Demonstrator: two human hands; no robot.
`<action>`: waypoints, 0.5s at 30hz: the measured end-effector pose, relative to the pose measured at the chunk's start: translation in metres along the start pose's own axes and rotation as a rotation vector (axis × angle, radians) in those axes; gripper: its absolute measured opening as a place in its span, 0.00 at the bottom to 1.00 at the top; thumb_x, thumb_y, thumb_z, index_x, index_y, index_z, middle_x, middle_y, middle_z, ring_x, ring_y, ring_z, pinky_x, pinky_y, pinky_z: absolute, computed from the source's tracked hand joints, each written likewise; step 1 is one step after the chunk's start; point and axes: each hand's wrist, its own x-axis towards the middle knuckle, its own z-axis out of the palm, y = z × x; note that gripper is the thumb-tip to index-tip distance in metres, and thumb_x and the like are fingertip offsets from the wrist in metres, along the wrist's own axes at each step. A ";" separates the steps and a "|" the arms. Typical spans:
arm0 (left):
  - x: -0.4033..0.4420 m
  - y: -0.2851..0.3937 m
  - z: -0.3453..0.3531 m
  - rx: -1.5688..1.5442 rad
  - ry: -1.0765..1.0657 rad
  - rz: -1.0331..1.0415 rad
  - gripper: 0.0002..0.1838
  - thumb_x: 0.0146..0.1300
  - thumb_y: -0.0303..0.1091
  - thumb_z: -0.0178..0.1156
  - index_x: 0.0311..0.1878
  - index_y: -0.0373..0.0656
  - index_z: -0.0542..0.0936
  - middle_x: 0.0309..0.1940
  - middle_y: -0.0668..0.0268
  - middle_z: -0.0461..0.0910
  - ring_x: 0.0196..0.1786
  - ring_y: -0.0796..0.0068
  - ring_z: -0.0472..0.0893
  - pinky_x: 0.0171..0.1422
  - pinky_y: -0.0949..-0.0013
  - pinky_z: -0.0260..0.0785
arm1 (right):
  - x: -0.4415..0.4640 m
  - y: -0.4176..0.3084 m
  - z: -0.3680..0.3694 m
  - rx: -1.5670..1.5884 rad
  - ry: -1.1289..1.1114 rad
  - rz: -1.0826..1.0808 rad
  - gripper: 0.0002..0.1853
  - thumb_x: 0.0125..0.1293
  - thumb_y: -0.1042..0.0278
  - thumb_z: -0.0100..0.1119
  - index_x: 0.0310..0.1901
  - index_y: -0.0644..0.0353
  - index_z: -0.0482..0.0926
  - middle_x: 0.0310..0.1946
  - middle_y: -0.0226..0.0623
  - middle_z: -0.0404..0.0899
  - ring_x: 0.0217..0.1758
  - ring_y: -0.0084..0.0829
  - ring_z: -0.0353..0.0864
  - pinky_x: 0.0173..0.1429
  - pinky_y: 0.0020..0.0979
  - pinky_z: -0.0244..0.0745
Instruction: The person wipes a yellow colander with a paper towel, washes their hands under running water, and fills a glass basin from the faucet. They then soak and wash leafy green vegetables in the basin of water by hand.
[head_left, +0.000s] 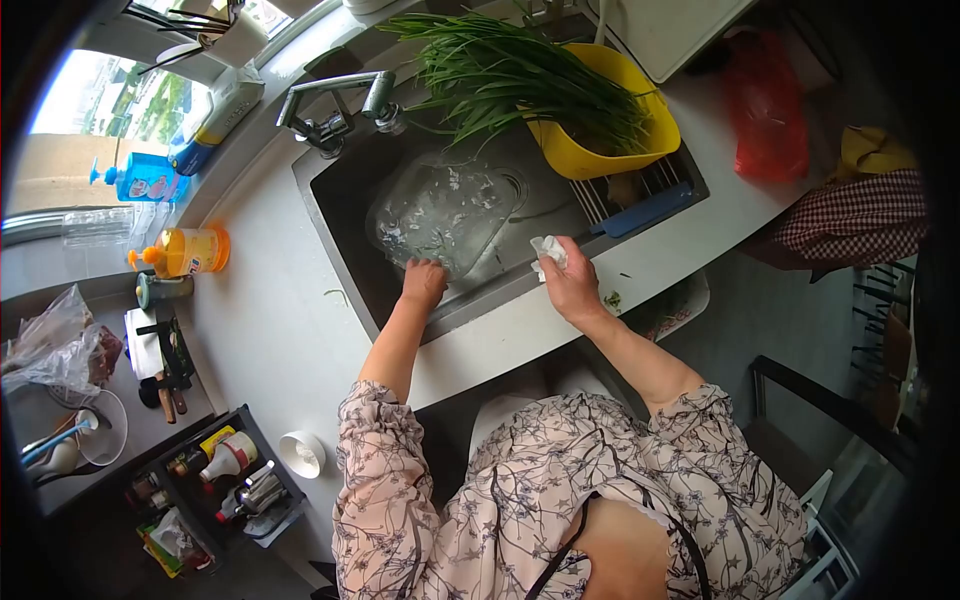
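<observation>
Head view shows the right hand (573,285) with its fingers folded round a crumpled white wad (548,256), soft and creased like paper or thin cloth, part of it poking out past the thumb side. This hand is at the front edge of the sink (480,318). The left hand (426,285) reaches into the sink, its fingers close together and bent down at the near edge of a clear basin (440,210); whether they grip it or merely touch it, I cannot tell. The basin lies inside the sink, see-through and rounded at the corners, its glossy surface flecked with white glints.

Behind it, to the right, a smooth yellow tub (560,150) with rounded corners stands in the sink, heaped with long, thin, flat green leaves (490,75) that spill leftward over its side. Next to the tub are slim metal bars and a blue plastic strip (648,210). A shiny angular metal faucet (335,110) stands at the back rim. Around the sink runs a smooth, pale table (260,290), with a thin, wrinkled red plastic bag (770,110) at its right.
</observation>
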 end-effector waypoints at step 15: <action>0.027 0.142 -0.116 -1.717 0.670 -0.050 0.20 0.68 0.29 0.53 0.62 0.39 0.70 0.59 0.60 0.72 0.58 0.68 0.73 0.63 0.66 0.65 | 0.017 -0.042 -0.069 -0.180 0.149 -0.275 0.20 0.63 0.59 0.60 0.54 0.57 0.74 0.51 0.41 0.74 0.54 0.41 0.74 0.55 0.38 0.71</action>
